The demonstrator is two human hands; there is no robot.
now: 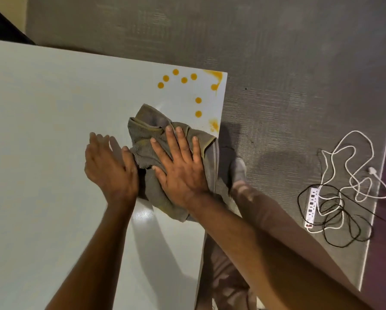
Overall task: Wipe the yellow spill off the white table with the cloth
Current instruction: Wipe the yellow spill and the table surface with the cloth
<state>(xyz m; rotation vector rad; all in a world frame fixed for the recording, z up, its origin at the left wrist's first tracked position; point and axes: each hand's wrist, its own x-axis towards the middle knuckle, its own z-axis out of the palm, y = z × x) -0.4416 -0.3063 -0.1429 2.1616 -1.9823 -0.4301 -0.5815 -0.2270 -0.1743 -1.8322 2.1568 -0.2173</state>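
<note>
A crumpled grey-brown cloth (pixel 147 130) lies on the white table (pixel 42 142) near its right edge. My right hand (pixel 178 166) presses flat on the cloth with fingers spread. My left hand (pixel 109 166) rests flat on the bare table just left of the cloth, its thumb side touching the cloth's edge. Several round yellow spill drops (pixel 184 80) sit beyond the cloth toward the far right corner. Yellow smears mark the corner (pixel 216 76) and the right edge (pixel 214 125).
The table's right edge (pixel 221 130) runs close to the cloth; grey carpet (pixel 277 97) lies beyond it. A white power strip (pixel 311 204) with tangled white and black cables lies on the floor at right. My leg and shoe (pixel 238 173) show below the table edge.
</note>
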